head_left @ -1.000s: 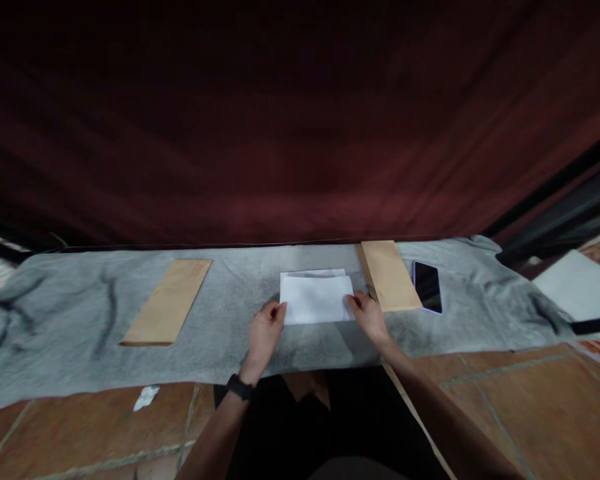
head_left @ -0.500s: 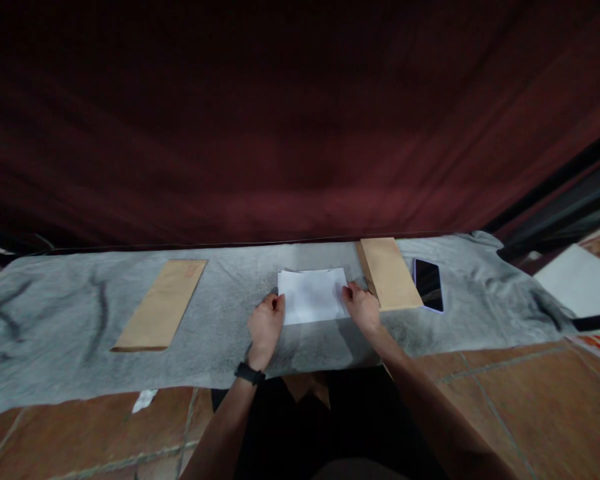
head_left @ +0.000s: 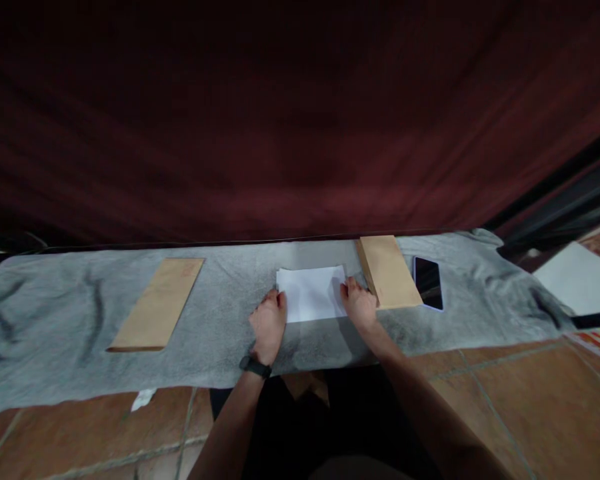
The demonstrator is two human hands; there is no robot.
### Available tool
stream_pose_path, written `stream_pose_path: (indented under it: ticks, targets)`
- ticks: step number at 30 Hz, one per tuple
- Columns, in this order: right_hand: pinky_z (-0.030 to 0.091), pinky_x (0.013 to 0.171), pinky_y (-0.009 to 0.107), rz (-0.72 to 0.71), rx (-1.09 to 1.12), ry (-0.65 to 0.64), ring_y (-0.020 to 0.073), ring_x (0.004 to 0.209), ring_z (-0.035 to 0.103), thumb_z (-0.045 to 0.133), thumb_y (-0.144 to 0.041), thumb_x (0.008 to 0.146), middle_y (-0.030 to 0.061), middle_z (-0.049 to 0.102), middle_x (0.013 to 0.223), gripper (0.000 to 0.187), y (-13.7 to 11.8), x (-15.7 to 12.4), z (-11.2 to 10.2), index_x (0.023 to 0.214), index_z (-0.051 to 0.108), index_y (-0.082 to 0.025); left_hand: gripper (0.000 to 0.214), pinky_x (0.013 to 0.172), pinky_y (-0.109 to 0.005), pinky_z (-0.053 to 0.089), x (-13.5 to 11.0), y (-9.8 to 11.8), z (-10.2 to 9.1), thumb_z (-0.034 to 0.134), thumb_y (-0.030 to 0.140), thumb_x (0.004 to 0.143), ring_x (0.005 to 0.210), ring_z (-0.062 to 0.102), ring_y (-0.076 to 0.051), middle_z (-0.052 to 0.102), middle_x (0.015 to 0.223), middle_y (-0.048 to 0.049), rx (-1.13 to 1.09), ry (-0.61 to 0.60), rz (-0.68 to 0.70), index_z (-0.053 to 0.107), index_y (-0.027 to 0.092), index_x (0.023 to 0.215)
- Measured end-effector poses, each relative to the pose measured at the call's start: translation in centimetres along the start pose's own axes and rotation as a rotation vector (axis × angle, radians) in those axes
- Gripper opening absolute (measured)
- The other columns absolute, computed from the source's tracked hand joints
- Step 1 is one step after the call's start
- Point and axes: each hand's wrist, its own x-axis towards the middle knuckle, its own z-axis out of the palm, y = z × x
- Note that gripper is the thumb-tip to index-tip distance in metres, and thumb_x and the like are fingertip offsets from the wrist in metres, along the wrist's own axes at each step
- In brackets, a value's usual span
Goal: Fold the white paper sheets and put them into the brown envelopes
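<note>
White paper (head_left: 313, 293) lies on the grey cloth (head_left: 220, 320), at 9 o'clock from the brown envelopes (head_left: 387, 272). Its rear layer, offset a second ago, now lines up. The left hand (head_left: 269, 325) and right hand (head_left: 360, 305) pinch its side edges with curled fingers.

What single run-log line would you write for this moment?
left hand: touches white paper left edge | right hand: touches right edge | paper flat on grey cloth | nearby: left envelope, right envelope, phone
</note>
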Motion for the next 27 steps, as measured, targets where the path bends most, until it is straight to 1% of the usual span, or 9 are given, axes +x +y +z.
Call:
stream_pose_path:
  ticks: [4, 8, 11, 13, 16, 18, 21, 24, 27]
  targets:
    - [0.045, 0.067, 0.028, 0.011, 0.009, 0.032, 0.0218, 0.077, 0.073, 0.044, -0.032, 0.105, 0.012, 0.076, 0.094, 0.027, 0.0, -0.2, 0.3, 0.112, 0.064, -0.016, 0.038, 0.072, -0.031, 0.049, 0.0, 0.1, 0.2, 0.037, 0.041, 0.105, 0.088, 0.075, -0.026, 0.077, 0.096, -0.0131, 0.027, 0.0, 0.001, 0.065, 0.02, 0.119]
    - [0.049, 0.076, 0.034, -0.018, 0.054, 0.143, 0.0263, 0.089, 0.069, 0.045, -0.028, 0.103, 0.0163, 0.073, 0.101, 0.026, 0.2, -0.4, 0.4, 0.115, 0.063, -0.014, 0.037, 0.073, -0.031, 0.05, 0.0, 0.1, 0.4, 0.038, 0.04, 0.105, 0.088, 0.075, -0.026, 0.077, 0.097, -0.0128, 0.044, -0.008, 0.007, 0.065, 0.019, 0.119]
    - [0.049, 0.09, 0.041, -0.114, 0.139, 0.227, 0.0301, 0.105, 0.065, 0.045, -0.024, 0.101, 0.0196, 0.069, 0.115, 0.033, -0.4, -0.7, 0.5, 0.127, 0.06, -0.011, 0.037, 0.072, -0.031, 0.05, -0.1, 0.2, 0.4, 0.036, 0.039, 0.106, 0.087, 0.075, -0.026, 0.077, 0.098, -0.0119, 0.057, 0.0, 0.018, 0.064, 0.018, 0.118]
    - [0.047, 0.1, 0.042, -0.225, 0.243, 0.248, 0.03, 0.119, 0.06, 0.043, -0.026, 0.103, 0.0198, 0.065, 0.129, 0.04, -1.5, -1.0, 0.7, 0.137, 0.056, -0.01, 0.037, 0.071, -0.032, 0.051, -0.1, 0.2, 0.4, 0.035, 0.039, 0.106, 0.086, 0.075, -0.026, 0.077, 0.097, -0.0117, 0.063, 0.006, 0.026, 0.064, 0.018, 0.116]
    - [0.04, 0.114, 0.041, -0.402, 0.355, 0.218, 0.0264, 0.139, 0.047, 0.039, -0.03, 0.105, 0.0154, 0.052, 0.152, 0.047, -4.0, -1.7, 1.3, 0.148, 0.049, -0.013, 0.036, 0.071, -0.032, 0.052, -0.1, 0.3, 0.6, 0.034, 0.037, 0.106, 0.086, 0.076, -0.026, 0.077, 0.098, -0.0125, 0.062, 0.011, 0.037, 0.063, 0.018, 0.115]
    - [0.033, 0.12, 0.044, -0.454, 0.337, 0.176, 0.0268, 0.146, 0.039, 0.039, -0.033, 0.106, 0.0122, 0.043, 0.16, 0.049, -5.5, -2.1, 1.9, 0.151, 0.047, -0.015, 0.036, 0.072, -0.032, 0.052, -0.1, 0.3, 0.7, 0.033, 0.036, 0.106, 0.087, 0.076, -0.026, 0.076, 0.098, -0.0131, 0.066, 0.015, 0.053, 0.062, 0.018, 0.116]
    - [0.027, 0.123, 0.049, -0.444, 0.272, 0.124, 0.029, 0.15, 0.035, 0.04, -0.036, 0.106, 0.0117, 0.037, 0.164, 0.051, -6.8, -2.6, 2.7, 0.154, 0.045, -0.016, 0.035, 0.072, -0.033, 0.054, 0.0, 0.2, 0.9, 0.031, 0.034, 0.107, 0.087, 0.075, -0.026, 0.076, 0.098, -0.013, 0.076, 0.019, 0.083, 0.061, 0.017, 0.118]
    - [0.025, 0.123, 0.051, -0.421, 0.227, 0.103, 0.0297, 0.15, 0.035, 0.04, -0.037, 0.106, 0.0135, 0.035, 0.164, 0.053, -6.9, -2.8, 3.3, 0.155, 0.043, -0.015, 0.035, 0.074, -0.035, 0.055, -0.1, 0.0, 1.0, 0.031, 0.032, 0.106, 0.085, 0.074, -0.026, 0.074, 0.096, -0.0125, 0.074, 0.033, 0.094, 0.059, 0.016, 0.12]
    - [0.025, 0.123, 0.051, -0.424, 0.196, 0.086, 0.0298, 0.15, 0.035, 0.039, -0.038, 0.107, 0.013, 0.032, 0.165, 0.054, -6.7, -2.8, 3.4, 0.156, 0.041, -0.015, 0.036, 0.088, -0.043, 0.054, -0.3, 0.2, 1.2, 0.032, 0.025, 0.105, 0.098, 0.072, -0.029, 0.073, 0.104, -0.0169, 0.094, 0.137, 0.151, 0.059, 0.013, 0.124]
